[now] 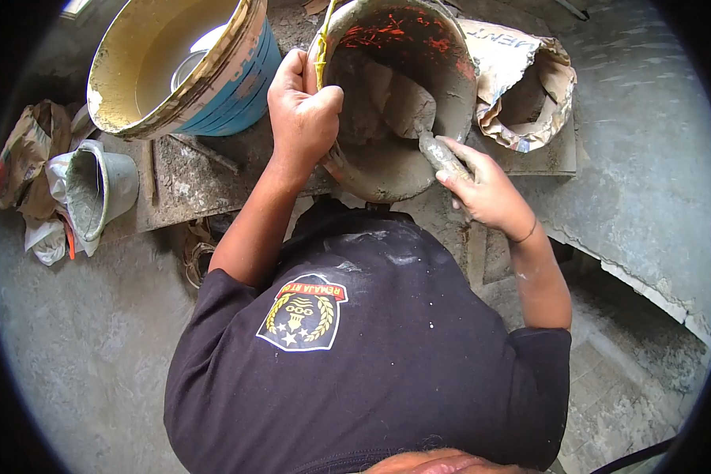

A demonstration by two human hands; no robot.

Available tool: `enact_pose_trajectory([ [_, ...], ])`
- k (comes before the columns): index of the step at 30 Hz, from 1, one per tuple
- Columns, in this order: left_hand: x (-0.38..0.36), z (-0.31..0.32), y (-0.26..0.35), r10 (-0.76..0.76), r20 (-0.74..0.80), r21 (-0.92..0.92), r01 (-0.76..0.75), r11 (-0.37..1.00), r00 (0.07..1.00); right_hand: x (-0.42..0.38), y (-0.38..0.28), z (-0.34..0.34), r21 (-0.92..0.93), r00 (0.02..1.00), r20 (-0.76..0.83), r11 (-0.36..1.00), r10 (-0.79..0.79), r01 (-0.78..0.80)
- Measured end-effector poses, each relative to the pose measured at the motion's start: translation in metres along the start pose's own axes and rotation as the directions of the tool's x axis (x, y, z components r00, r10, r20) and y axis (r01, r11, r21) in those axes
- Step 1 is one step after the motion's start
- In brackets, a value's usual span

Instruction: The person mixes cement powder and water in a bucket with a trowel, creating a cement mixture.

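A bucket (383, 178) caked with grey cement is tipped so its mouth faces me, with red marks on its inner wall. My left hand (302, 114) is closed on the bucket's left rim, thumb over the edge, beside a yellow cord (322, 49). In my right hand (486, 186) is the handle of a trowel (411, 109), whose mortar-coated blade reaches inside the bucket. Grey mortar (358, 99) lies in the bucket behind the blade.
A large blue bucket (233, 95) of murky water holds a metal-rimmed container (186, 69) at upper left. A small grey pail (118, 186) stands beside crumpled bags (35, 158). An open paper cement sack (521, 118) sits at right, near a broken concrete edge (640, 280).
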State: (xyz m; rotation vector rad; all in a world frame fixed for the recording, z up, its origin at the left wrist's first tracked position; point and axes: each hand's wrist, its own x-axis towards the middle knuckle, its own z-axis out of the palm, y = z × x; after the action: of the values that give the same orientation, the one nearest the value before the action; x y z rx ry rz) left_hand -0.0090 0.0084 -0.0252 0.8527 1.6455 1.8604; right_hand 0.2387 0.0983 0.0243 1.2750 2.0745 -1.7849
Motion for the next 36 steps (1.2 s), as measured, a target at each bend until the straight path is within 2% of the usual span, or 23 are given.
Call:
enact_pose_trajectory([
  [1,-0.001,0.001,0.001,-0.001,0.001,-0.001,0.001,1.0,1.0,-0.001,-0.001,-0.002,-0.043,1.0,0.027,0.999,0.0,0.001],
  [2,-0.002,0.003,0.002,0.007,-0.008,-0.013,-0.007,1.0,1.0,0.001,0.009,0.0,-0.224,0.984,-0.03,0.96,-0.177,0.166],
  [3,-0.003,0.003,0.002,0.014,-0.018,-0.025,-0.015,1.0,1.0,0.001,0.014,0.001,-0.224,0.984,-0.029,0.961,-0.175,0.165],
  [5,-0.005,0.003,0.002,0.026,-0.015,-0.024,-0.026,0.999,1.0,-0.007,0.017,0.006,-0.491,0.937,-0.093,0.834,-0.338,0.252],
  [9,-0.007,0.004,0.004,0.025,-0.013,-0.007,-0.025,1.0,1.0,-0.019,0.0,0.013,-0.606,0.958,-0.07,0.775,-0.279,0.181],
  [12,-0.006,0.003,0.002,0.053,0.002,-0.004,-0.053,0.999,0.999,-0.019,-0.006,0.012,-0.639,0.94,0.081,0.707,-0.33,0.303],
  [13,-0.007,0.003,0.001,0.054,0.01,-0.004,-0.054,0.999,0.998,-0.02,-0.009,0.014,-0.637,0.941,0.074,0.711,-0.33,0.299],
  [15,-0.007,0.004,0.0,0.046,0.006,0.008,-0.046,0.999,0.999,-0.021,-0.013,0.019,-0.763,0.947,0.084,0.591,-0.309,0.261],
  [16,-0.007,0.004,0.0,0.049,0.014,0.007,-0.05,0.999,0.999,-0.018,-0.012,0.018,-0.762,0.947,0.075,0.595,-0.311,0.256],
  [18,-0.008,0.004,0.0,0.064,0.003,0.023,-0.064,0.998,0.998,-0.009,-0.008,0.017,-0.883,0.951,-0.03,0.454,-0.308,0.12],
  [22,-0.01,0.006,0.006,0.068,-0.002,0.029,-0.068,0.997,0.998,0.003,-0.004,0.015,-0.918,0.884,-0.172,0.395,-0.434,0.016],
  [23,-0.01,0.007,0.005,0.066,-0.009,0.036,-0.066,0.997,0.998,0.006,-0.004,0.014,-0.919,0.885,-0.168,0.393,-0.434,0.019],
  [25,-0.01,0.007,0.003,0.065,-0.018,0.046,-0.064,0.997,0.998,0.01,-0.003,0.014,-0.937,0.821,-0.172,0.347,-0.544,0.033],
  [29,-0.009,0.009,0.005,0.061,-0.009,-0.001,-0.061,0.998,0.998,0.014,-0.002,0.022,-0.95,0.886,-0.147,0.311,-0.439,-0.004],
  [31,-0.008,0.009,0.006,0.05,-0.017,-0.028,-0.05,0.998,0.999,0.005,-0.001,0.026,-0.919,0.901,-0.02,0.363,-0.433,0.154],
  [32,-0.008,0.007,0.005,0.054,-0.012,0.0,-0.054,0.999,0.998,-0.001,-0.006,0.026,-0.895,0.93,0.011,0.41,-0.368,0.174],
  [33,-0.007,0.005,0.004,0.059,-0.007,0.028,-0.058,0.998,0.998,-0.004,-0.007,0.024,-0.896,0.929,0.011,0.408,-0.371,0.174],
  [35,-0.007,0.005,0.0,0.052,-0.008,0.005,-0.052,0.999,0.999,-0.01,-0.008,0.018,-0.804,0.937,0.089,0.532,-0.337,0.267],
  [36,-0.007,0.005,-0.001,0.042,-0.009,-0.018,-0.042,0.999,0.999,-0.014,-0.016,0.015,-0.774,0.95,0.088,0.581,-0.298,0.254],
])
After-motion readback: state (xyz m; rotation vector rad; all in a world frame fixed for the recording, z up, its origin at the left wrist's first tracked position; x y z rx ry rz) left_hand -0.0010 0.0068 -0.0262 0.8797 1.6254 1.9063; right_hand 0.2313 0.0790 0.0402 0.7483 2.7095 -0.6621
